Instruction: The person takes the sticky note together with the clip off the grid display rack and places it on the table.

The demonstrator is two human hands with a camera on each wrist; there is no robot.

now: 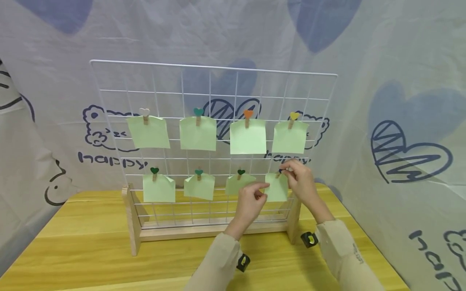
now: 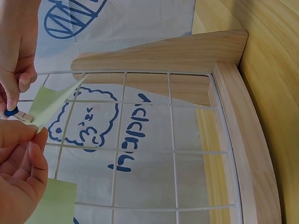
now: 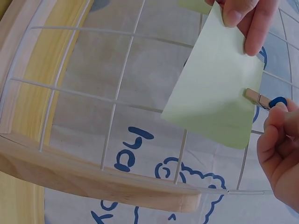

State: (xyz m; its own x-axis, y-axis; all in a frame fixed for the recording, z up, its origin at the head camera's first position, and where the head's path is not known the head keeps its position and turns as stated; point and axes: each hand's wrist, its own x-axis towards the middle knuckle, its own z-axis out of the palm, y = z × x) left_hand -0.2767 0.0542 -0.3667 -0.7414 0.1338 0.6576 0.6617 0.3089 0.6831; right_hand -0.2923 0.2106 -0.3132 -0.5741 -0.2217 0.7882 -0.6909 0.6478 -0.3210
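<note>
My right hand (image 1: pixel 301 182) pinches a small wooden clothespin (image 3: pixel 258 98) by its dark blue heart. The clothespin's tip sits on the top edge of a pale green paper note (image 1: pixel 276 190), at the right end of the grid's lower row. With thumb and forefinger my left hand (image 1: pixel 250 205) pinches the left edge of that same note. In the left wrist view the note's lower part tilts out from the white wire grid (image 2: pixel 125 101). Whether the clothespin also grips a grid wire cannot be made out.
Several green notes hang on the grid from heart clothespins, among them one with an orange heart (image 1: pixel 248 114). My left hand partly covers the neighbouring note (image 1: pixel 236 184). A wooden stand (image 1: pixel 204 232) holds the grid on the yellow wooden table (image 1: pixel 91 226). Printed cloth (image 1: pixel 407 105) surrounds it.
</note>
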